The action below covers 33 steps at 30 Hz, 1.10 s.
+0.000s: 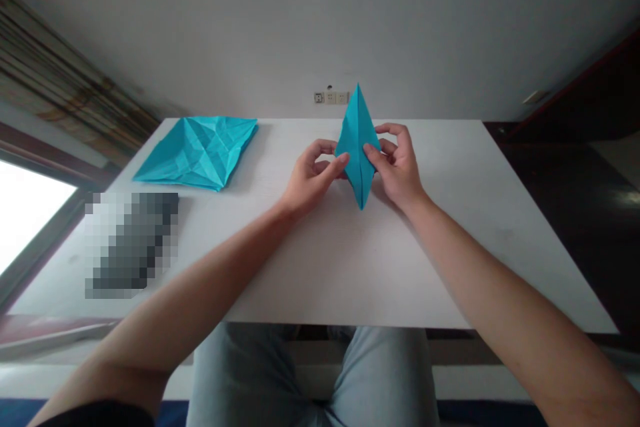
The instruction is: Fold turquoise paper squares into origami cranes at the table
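A blue sheet of origami paper, folded into a long diamond point(358, 127), is held up over the white table between my two hands. Its narrow tips point away from me and towards me, and a crease or slit runs down its middle. My left hand point(315, 173) grips the left corner, thumb on the front face and fingers partly hidden behind. On the opposite corner, my right hand point(400, 167) pinches the paper the same way, its thumb pressed near the centre line.
Creased blue paper point(200, 150) lies unfolded at the table's back left. Nearer me on that side is a pixelated dark object point(135, 240). The white table point(340, 280) ends against a wall with sockets point(331, 98). A window point(35, 207) and curtain point(65, 73) are at left.
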{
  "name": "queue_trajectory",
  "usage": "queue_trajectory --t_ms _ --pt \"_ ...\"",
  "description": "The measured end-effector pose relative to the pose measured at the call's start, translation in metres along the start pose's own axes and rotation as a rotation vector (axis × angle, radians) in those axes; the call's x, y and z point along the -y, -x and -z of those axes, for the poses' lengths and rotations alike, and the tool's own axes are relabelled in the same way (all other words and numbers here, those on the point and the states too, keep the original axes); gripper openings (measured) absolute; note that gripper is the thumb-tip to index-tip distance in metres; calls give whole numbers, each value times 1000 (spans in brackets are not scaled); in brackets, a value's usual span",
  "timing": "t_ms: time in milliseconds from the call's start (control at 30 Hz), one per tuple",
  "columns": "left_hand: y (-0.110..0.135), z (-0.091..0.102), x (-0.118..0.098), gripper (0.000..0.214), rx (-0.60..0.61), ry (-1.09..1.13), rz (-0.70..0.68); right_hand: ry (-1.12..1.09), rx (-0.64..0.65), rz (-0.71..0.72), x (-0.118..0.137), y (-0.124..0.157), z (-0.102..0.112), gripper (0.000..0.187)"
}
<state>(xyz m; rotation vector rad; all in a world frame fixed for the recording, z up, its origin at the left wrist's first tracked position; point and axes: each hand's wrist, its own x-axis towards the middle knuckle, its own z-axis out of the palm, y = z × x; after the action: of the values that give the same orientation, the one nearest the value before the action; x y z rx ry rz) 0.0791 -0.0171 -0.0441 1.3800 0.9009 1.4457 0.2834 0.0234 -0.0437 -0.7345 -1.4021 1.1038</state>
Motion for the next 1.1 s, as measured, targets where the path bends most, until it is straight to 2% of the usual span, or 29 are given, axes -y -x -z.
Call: queue_trajectory --t_ms 100,200,300,367,533,667,800,933,1100 --pt "5 0 -6 67 110 -88 19 -12 -19 2 -1 -1 -1 66" --pt "5 4 -9 60 203 -266 -74 -31 -72 23 -2 -3 -2 67" --pt "5 7 -6 51 246 -370 -160 -41 -107 39 -4 -4 -3 68" --pt "5 6 -3 47 235 -363 -134 -42 -115 52 -6 -5 -2 68" --pt "8 0 0 59 129 -139 95 -2 -120 87 -10 -7 3 67" --pt "4 -1 -1 68 58 -110 84 26 -138 120 -15 -10 10 63" --pt "1 2 1 69 33 -114 137 21 -170 129 -19 -13 15 62" --pt "-1 1 1 79 20 -10 165 5 -185 69 -10 -11 12 67" --pt "-4 -2 -3 82 -40 63 97 8 -163 25 3 -6 6 69"
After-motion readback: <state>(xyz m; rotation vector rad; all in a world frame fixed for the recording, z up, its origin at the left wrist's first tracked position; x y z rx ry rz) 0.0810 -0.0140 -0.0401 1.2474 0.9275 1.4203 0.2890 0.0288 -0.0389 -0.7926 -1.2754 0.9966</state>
